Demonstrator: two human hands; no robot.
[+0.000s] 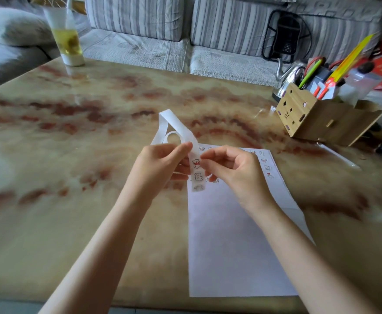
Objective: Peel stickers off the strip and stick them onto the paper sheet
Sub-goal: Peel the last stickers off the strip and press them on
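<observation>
Head view: both hands meet above the marble-patterned table (76,223), at the far left corner of the paper sheet (230,245). The left hand (162,164) pinches the sticker strip (198,176), thumb on its front and fingers behind. The strip's bare white tail loops up and away from the hands toward the far side. The right hand (235,168) has its fingers curled, with the fingertips closed on the strip's right edge beside a bear sticker (196,163). Whether that sticker is lifted cannot be told. The strip's lower end hangs over the sheet's left edge. Small stickers (267,167) line the sheet's far and right edges.
</observation>
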